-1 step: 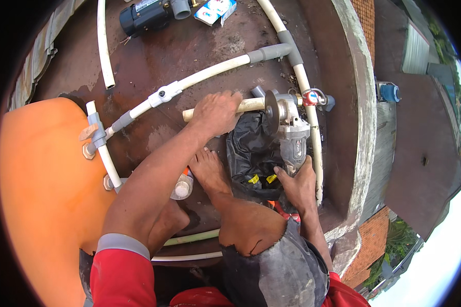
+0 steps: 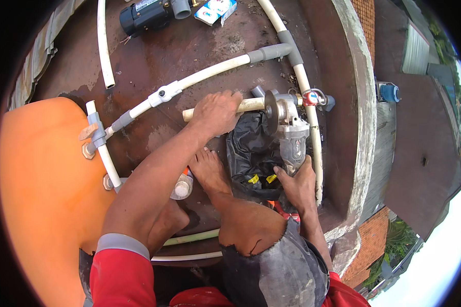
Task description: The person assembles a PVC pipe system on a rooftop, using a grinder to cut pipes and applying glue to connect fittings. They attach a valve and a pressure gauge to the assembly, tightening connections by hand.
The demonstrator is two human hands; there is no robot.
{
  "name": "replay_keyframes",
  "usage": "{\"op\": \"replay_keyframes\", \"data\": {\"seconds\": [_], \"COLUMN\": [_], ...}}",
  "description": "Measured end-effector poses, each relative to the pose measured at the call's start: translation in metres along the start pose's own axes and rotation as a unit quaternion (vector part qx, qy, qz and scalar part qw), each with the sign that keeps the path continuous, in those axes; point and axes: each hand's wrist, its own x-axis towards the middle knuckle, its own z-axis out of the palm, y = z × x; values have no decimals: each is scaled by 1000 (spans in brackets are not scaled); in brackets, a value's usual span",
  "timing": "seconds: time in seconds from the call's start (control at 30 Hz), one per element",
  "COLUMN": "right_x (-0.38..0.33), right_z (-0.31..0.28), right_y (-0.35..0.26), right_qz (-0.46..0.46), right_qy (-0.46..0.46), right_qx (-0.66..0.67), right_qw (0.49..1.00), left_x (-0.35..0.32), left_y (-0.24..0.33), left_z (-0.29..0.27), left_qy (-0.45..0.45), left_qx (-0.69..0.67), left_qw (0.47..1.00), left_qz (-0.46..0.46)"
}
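My left hand [image 2: 217, 112] is closed round a short white plastic pipe [image 2: 252, 105], which lies crosswise in front of me. In my right hand [image 2: 298, 185] is the body of a grey angle grinder [image 2: 293, 146], its head pointing away from me. The grinder's round disc [image 2: 272, 112] stands upright against the right part of the pipe; whether it cuts in cannot be told. Beyond the grinder head is a red-handled valve [image 2: 310, 97]. A black bag [image 2: 246, 153] with yellow tags lies beneath, between my hands.
A large orange tank [image 2: 46, 194] with pipe fittings stands at the left. White pipes with a grey tee [image 2: 290, 47] run across the brown roof floor. A dark pump [image 2: 146, 18] and a small box [image 2: 215, 11] lie at the far side. A low wall [image 2: 361, 128] bounds the right.
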Motion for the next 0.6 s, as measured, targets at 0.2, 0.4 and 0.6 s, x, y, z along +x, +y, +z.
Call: {"op": "replay_keyframes", "data": {"seconds": [0.2, 0.4, 0.6], "right_x": [3, 8, 8], "right_z": [3, 5, 9], "right_y": [3, 5, 3], "right_qz": [-7, -4, -2], "right_qy": [0, -2, 7], "right_qx": [-16, -24, -33], "right_qw": [1000, 1000, 999], "left_x": [2, 6, 6], "left_y": [-1, 0, -1], "left_z": [1, -1, -1], "left_qy": [-1, 2, -7], "left_qx": [11, 16, 9], "left_qw": [1000, 1000, 1000], "left_qz": [-5, -4, -5]}}
